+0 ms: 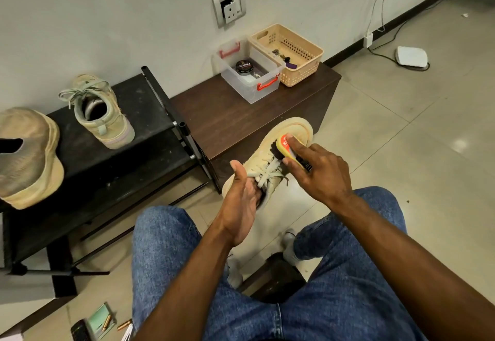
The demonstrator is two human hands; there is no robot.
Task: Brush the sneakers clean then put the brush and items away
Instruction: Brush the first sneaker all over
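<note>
At the centre of the frame the left hand (242,201) holds a beige sneaker (270,161) from its heel end: the fingers are tucked into the shoe's opening and the thumb stands up along the outer side. The right hand (318,170) grips a brush (290,150) with an orange-and-yellow back, fingers curled over it and pressing its dark bristles against the sneaker's toe area, just beyond the laces. The sneaker is held above the floor, in front of a dark brown table (227,116). At the table's far end, in the upper middle of the frame, a clear plastic box (249,71) with red handles holds a polish tin (244,67), touching a beige basket (289,54). Another sneaker (100,112) stands on a black shoe rack (128,137) at the left.
</note>
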